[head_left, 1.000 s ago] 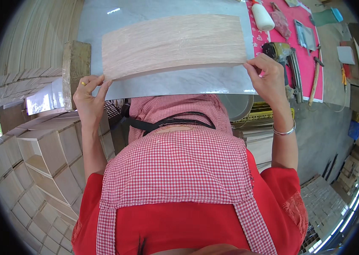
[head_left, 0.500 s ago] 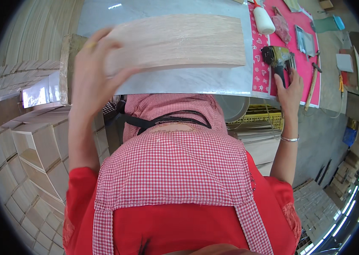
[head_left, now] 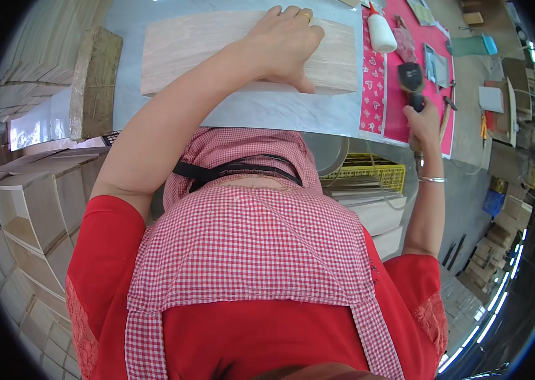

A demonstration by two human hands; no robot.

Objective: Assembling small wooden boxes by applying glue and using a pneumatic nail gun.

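Note:
A long, pale wooden piece with some thickness lies across the pale grey tabletop. My left hand reaches over it and grips it right of its middle, thumb at the near edge and fingers toward the far side. To the right, my right hand is wrapped around the black grip of an air nail gun, held over the pink sheet with its dark head pointing away from me. Part of the gun's body is hidden by its head and my hand.
A white glue bottle with a red tip lies by a pink plastic bag. A hammer rests at the pink sheet's edge. On the left stand a taped wooden block and stacked boards. A yellow crate sits below the table.
My left hand has moved right from the wooden piece's left end to right of its middle. My right hand has closed around the nail gun and turned it.

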